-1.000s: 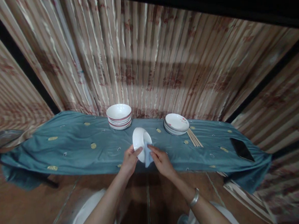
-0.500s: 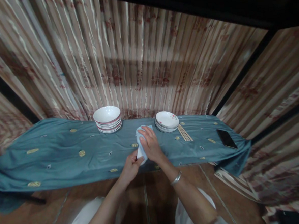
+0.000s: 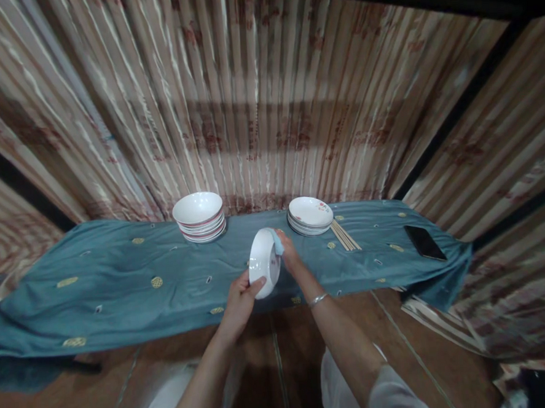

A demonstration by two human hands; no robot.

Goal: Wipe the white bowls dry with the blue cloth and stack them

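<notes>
Above the front part of the cloth-covered table, a white bowl with small red marks is tipped up on its side. My left hand grips its lower left edge, with the thumb lying on the white surface. At the bowl's upper right, my right hand presses a light blue cloth to the rim; the fingers are partly hidden behind bowl and cloth. Behind to the left stands a stack of white bowls with red bands. A stack of white plates with a red flower pattern lies behind to the right.
Several wooden chopsticks rest beside the plates. Farther right is a black phone. A teal tablecloth with yellow motifs covers the table and hangs over its edges. Striped curtains rise behind, with dark frame bars around.
The bowl has been turned up on its side, so its white surface now shows. My right hand with the cloth has moved from over the front to the bowl's right rim. The view shifted slightly.
</notes>
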